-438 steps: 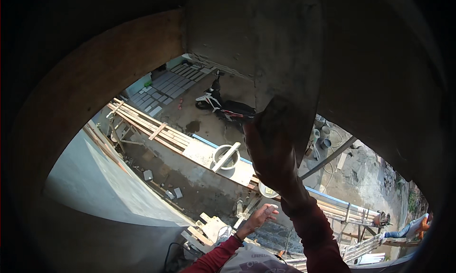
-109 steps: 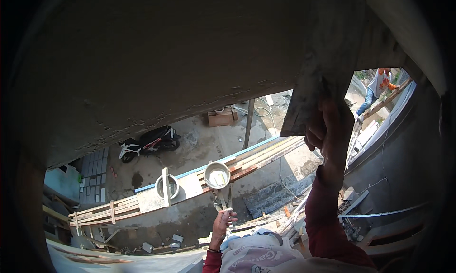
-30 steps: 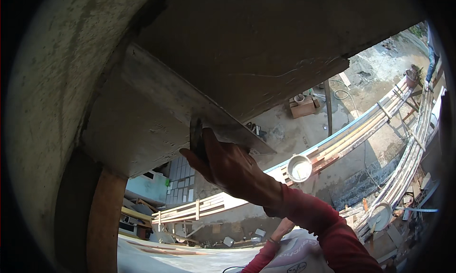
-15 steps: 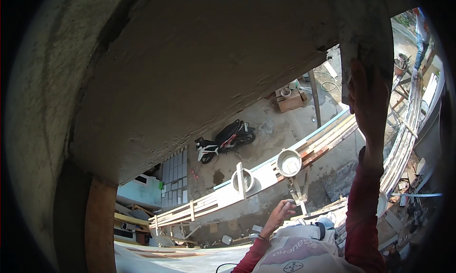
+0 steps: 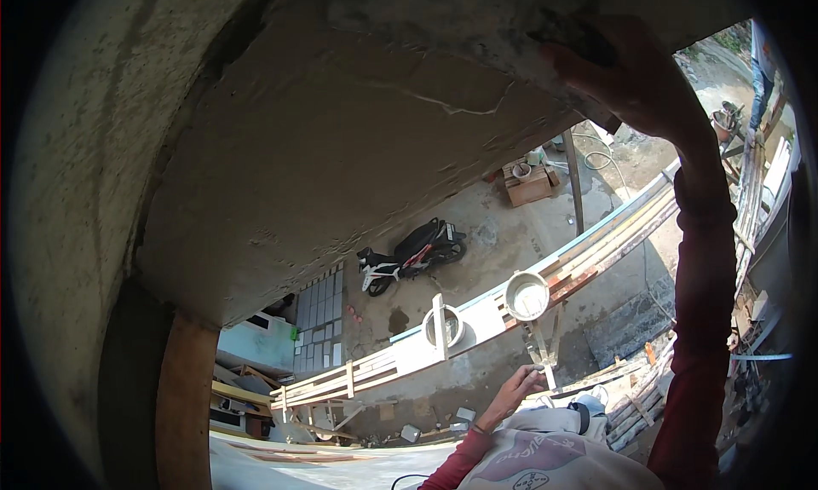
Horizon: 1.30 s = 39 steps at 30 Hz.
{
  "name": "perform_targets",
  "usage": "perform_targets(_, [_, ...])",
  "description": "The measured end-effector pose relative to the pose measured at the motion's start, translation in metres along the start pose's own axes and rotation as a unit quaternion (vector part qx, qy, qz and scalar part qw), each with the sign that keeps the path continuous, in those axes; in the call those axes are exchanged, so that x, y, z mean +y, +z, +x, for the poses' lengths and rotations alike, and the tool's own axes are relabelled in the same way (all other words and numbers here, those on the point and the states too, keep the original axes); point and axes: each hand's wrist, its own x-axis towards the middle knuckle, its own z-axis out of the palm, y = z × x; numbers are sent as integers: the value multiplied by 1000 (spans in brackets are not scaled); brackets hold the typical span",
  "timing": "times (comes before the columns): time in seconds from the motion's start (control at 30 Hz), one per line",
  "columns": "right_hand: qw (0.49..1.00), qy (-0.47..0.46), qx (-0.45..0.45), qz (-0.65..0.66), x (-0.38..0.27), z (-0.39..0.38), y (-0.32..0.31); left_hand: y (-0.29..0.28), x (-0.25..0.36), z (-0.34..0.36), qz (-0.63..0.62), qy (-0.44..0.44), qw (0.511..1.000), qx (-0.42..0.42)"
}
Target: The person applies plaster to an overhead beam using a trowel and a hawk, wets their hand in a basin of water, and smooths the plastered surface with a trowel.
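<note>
Overhead, my right hand (image 5: 626,72) is closed round the dark handle of a plastering trowel (image 5: 443,21). The broad, smeared blade lies up against the wet grey plaster surface (image 5: 298,149), near its far edge. A raised ridge of plaster (image 5: 460,109) runs just below the blade. Lower down, in front of my body, my left hand (image 5: 514,389) hangs in the air with loosely bent fingers, and no held thing shows in it. The shaded trowel handle is partly hidden by my right fingers.
Below runs a plank scaffold (image 5: 596,243) bearing two buckets, one grey (image 5: 527,296) and one white (image 5: 443,328). A motorcycle (image 5: 413,256) stands on the ground beyond, near stacked grey blocks (image 5: 319,319). At far right another person's legs (image 5: 760,85) show. A rough wall (image 5: 77,192) rises at left.
My right hand has swung the trowel up and left, turning the blade from upright to lying across the plaster. My left hand has shifted slightly right and down.
</note>
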Motion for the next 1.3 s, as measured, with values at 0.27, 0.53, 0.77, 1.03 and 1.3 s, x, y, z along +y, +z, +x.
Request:
perform_targets(0.27, [944, 193, 180, 198, -64, -59, 14, -15, -5, -10, -12, -15, 999, 32])
perform_targets(0.53, [879, 94, 38, 466, -197, -41, 98, -4, 0, -5, 231, -9, 972, 37])
perform_targets(0.77, [866, 255, 120, 414, -126, -46, 74, -13, -12, -12, 30, -4, 997, 72])
perform_targets(1.03, [802, 406, 222, 378, -45, -71, 11, 2, -2, 1, 29, -39, 999, 19])
perform_targets(1.3, [685, 259, 37, 680, -134, -50, 70, 21, 18, 1, 59, -7, 998, -9])
